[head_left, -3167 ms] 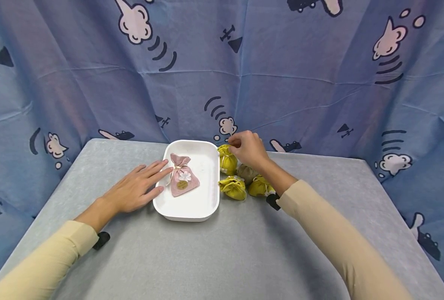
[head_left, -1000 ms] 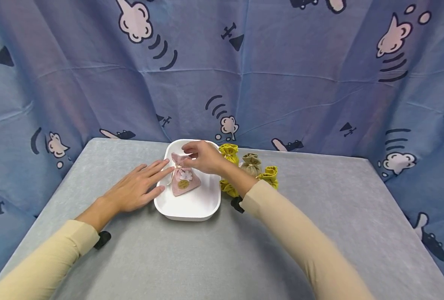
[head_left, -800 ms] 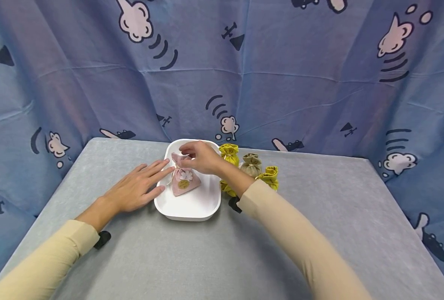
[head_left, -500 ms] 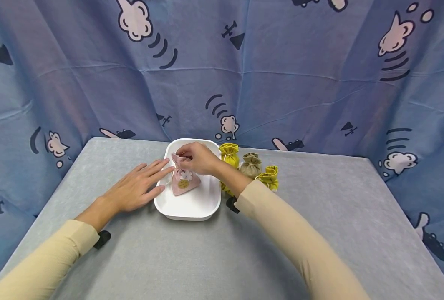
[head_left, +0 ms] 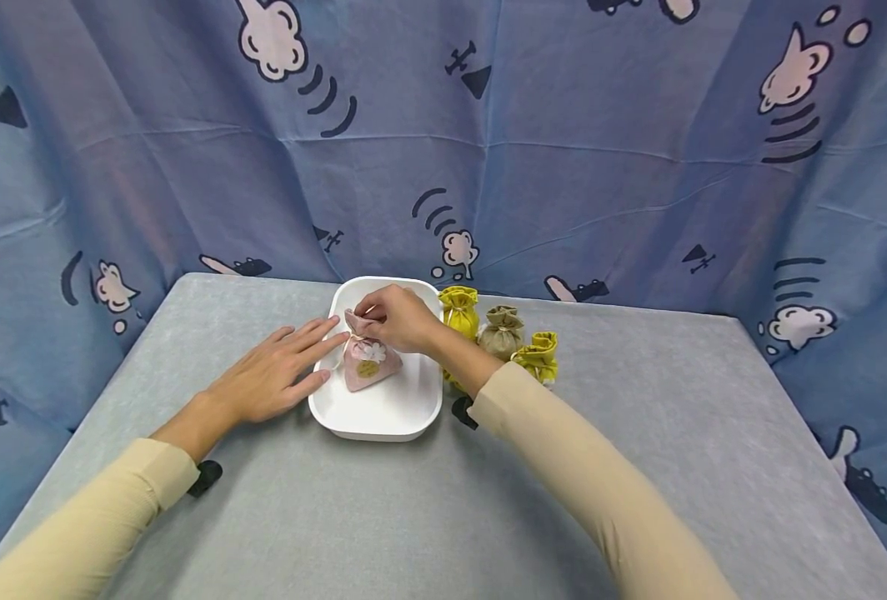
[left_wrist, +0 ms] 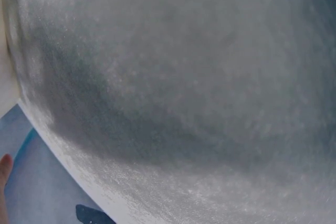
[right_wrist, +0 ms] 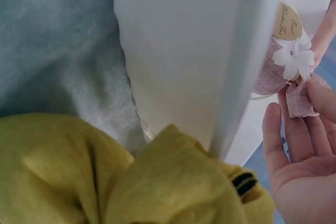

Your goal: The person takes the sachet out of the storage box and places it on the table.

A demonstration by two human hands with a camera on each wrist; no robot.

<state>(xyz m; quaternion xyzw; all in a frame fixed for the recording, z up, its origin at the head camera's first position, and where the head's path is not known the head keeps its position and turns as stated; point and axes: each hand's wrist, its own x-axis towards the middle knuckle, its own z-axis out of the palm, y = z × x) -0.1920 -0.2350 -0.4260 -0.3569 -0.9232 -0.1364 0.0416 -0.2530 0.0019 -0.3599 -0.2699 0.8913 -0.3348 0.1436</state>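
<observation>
A small pink drawstring pouch (head_left: pixel 372 367) with a white flower and a round gold label lies in a white tray (head_left: pixel 413 417). My right hand (head_left: pixel 401 321) pinches the pouch's gathered top between thumb and fingers; the right wrist view shows the pink cloth (right_wrist: pixel 300 103) between them, just beyond the white flower (right_wrist: pixel 294 56). My left hand (head_left: pixel 271 379) reaches over the tray's left rim with its fingers straight, the fingertips close to the pouch's neck. The left wrist view mostly catches grey table surface.
Right of the tray stand a yellow pouch (head_left: pixel 459 310), a khaki pouch (head_left: pixel 501 332) and another yellow pouch (head_left: pixel 538 357). More yellow cloth shows behind my right forearm. A blue patterned curtain (head_left: pixel 601 167) hangs behind the grey table (head_left: pixel 323 517).
My right hand has moved left from the yellow pouches to the tray, then closed on the pink pouch's top. The pouch's neck has shifted slightly. My left hand has stayed put.
</observation>
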